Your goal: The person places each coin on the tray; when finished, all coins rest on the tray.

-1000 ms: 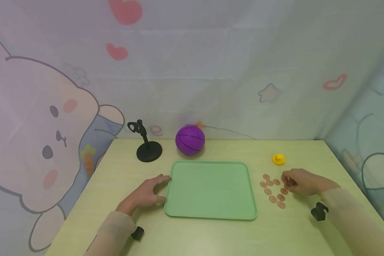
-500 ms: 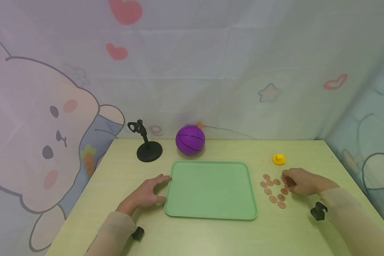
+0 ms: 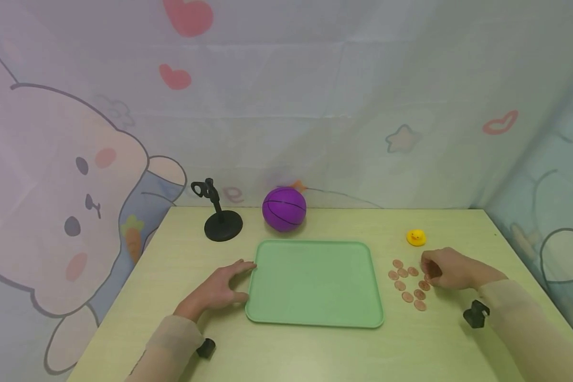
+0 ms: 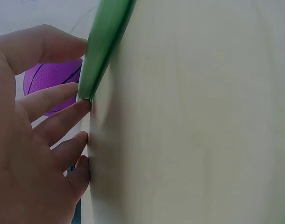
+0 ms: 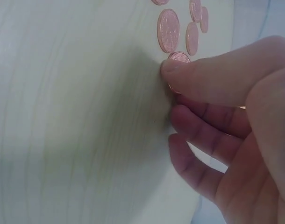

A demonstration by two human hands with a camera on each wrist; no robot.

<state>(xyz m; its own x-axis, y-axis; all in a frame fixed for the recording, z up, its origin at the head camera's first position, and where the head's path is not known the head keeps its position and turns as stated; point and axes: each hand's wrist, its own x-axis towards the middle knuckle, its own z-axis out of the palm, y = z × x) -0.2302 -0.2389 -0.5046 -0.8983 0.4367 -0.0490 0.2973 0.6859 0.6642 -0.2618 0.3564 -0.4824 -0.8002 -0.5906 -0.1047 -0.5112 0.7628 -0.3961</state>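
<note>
My left hand (image 3: 219,286) is at the left edge of a light green tray (image 3: 315,284), fingers spread and fairly straight. In the left wrist view, thumb and fingertips touch the tray rim (image 4: 100,51). To the tray's right, several copper coins (image 3: 407,297) lie loosely grouped on the table. At their right side my right hand (image 3: 451,269) bends down, thumb and fingers curled about one coin (image 5: 180,57). The thumb covers much of that coin in the right wrist view; the index fingertip is hidden. Other coins (image 5: 168,31) lie just beyond it.
A small yellow rubber duck (image 3: 416,237) sits behind the coins. At the back of the pale table (image 3: 286,353) are a purple basketball (image 3: 284,209) and a black stand (image 3: 223,226) with a round base. A printed cloth (image 3: 286,106) hangs behind.
My right hand has tilted and risen very slightly at the same coin. The left hand, tray and other coins stay where they were.
</note>
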